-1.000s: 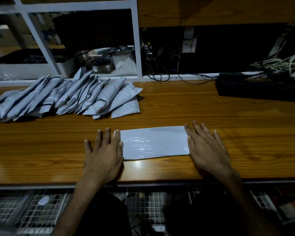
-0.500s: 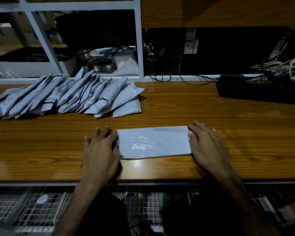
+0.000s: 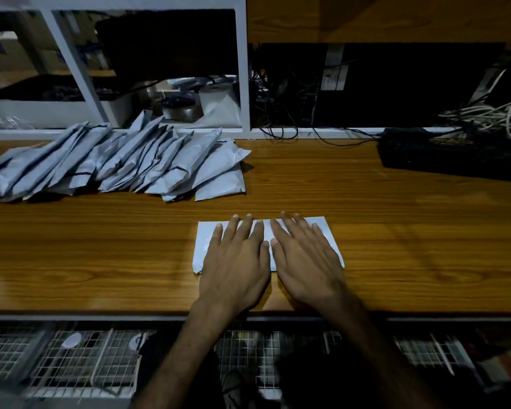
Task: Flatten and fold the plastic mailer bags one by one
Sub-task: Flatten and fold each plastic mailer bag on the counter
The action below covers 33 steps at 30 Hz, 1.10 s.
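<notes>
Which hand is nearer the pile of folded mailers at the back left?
Left. The left hand lies flat on the mailer bag, on the side toward the pile of folded mailers; the right hand lies beside it, farther away.

hands [image 3: 273, 258] on mailer [image 3: 202, 246], folded pile [image 3: 115, 166] behind left

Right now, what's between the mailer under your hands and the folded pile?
Only bare wooden desktop in the head view: the mailer, pressed by left hand and right hand, lies apart from the folded pile.

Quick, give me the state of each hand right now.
Left hand: open, fingers straight, pressing flat on the mailer bag.
Right hand: open, fingers straight, pressing flat on the same bag.
</notes>
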Available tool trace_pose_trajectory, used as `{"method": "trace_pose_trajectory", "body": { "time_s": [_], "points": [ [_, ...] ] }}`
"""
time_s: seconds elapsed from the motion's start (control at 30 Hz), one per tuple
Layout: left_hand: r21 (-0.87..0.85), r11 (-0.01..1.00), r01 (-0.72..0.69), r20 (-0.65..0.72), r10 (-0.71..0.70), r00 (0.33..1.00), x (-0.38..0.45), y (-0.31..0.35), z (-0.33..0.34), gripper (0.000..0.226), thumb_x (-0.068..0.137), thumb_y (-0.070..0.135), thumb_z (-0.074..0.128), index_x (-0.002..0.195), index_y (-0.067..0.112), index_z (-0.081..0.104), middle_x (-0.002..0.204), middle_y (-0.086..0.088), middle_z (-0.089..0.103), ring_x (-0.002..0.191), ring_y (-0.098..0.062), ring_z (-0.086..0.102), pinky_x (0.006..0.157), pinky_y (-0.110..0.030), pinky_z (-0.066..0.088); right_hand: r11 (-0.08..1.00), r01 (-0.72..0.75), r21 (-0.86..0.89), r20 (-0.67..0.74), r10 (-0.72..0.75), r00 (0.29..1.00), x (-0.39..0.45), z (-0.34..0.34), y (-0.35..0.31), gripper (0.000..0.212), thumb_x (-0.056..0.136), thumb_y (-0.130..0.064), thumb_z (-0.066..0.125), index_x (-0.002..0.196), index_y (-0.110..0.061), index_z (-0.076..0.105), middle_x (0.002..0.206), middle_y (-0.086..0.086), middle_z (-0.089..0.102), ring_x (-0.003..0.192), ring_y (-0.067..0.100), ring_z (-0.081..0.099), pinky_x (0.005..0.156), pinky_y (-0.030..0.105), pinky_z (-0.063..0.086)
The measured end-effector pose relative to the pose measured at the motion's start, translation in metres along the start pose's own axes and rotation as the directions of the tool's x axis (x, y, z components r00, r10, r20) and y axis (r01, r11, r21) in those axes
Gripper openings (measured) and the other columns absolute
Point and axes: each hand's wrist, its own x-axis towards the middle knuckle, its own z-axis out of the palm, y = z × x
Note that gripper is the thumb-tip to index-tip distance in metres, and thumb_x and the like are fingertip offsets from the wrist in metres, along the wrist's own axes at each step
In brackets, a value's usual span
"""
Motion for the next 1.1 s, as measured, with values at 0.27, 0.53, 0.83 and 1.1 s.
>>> {"method": "trace_pose_trajectory", "body": {
  "time_s": [0.27, 0.53, 0.83, 1.1],
  "points": [
    [0.105, 0.983, 0.153, 0.068, -0.161, 0.985, -0.004, 0.000, 0.000, 0.077, 0.096, 0.046, -0.005, 0.165, 0.020, 0.016, 0.173, -0.009, 0.012, 0.160, -0.031, 0.000, 0.127, -0.059, 0.005, 0.995, -0.097, -0.039, -0.003, 0.097, 0.995, 0.000, -0.001, 0.008, 0.070, 0.098, -0.046, 0.002, 0.164, -0.029, 0.020, 0.173, 0.004, 0.011, 0.160, 0.024, 0.007, 0.129, 0.046, 0.004],
    [0.114, 0.971, 0.208, 0.112, -0.221, 0.969, -0.007, -0.026, -0.007, 0.076, 0.095, 0.050, -0.004, 0.165, 0.023, 0.007, 0.173, -0.013, 0.003, 0.159, -0.037, -0.004, 0.124, -0.066, 0.003, 0.984, -0.175, -0.040, 0.000, 0.175, 0.985, -0.001, -0.002, 0.025, 0.057, 0.110, -0.046, 0.014, 0.165, -0.032, 0.014, 0.174, 0.004, 0.003, 0.160, 0.023, -0.001, 0.128, 0.048, -0.001],
    [0.088, 0.975, 0.202, 0.114, -0.212, 0.971, -0.014, -0.043, -0.010, 0.079, 0.092, 0.054, -0.009, 0.166, 0.027, 0.002, 0.173, -0.013, -0.002, 0.159, -0.037, -0.009, 0.123, -0.069, -0.002, 0.978, -0.204, -0.052, 0.015, 0.205, 0.979, -0.008, -0.013, 0.063, 0.056, 0.110, -0.043, 0.016, 0.165, -0.033, 0.010, 0.174, 0.007, 0.002, 0.160, 0.026, -0.001, 0.128, 0.053, 0.002],
    [0.097, 0.964, 0.246, 0.117, -0.256, 0.959, -0.021, -0.066, -0.017, 0.075, 0.094, 0.056, -0.011, 0.165, 0.034, 0.003, 0.174, -0.012, -0.003, 0.159, -0.035, -0.009, 0.123, -0.067, -0.002, 0.977, -0.212, -0.035, -0.002, 0.212, 0.977, -0.009, -0.014, 0.073, 0.055, 0.110, -0.042, 0.019, 0.164, -0.037, 0.011, 0.174, 0.007, 0.001, 0.160, 0.025, 0.000, 0.128, 0.053, 0.001]
  ]
}}
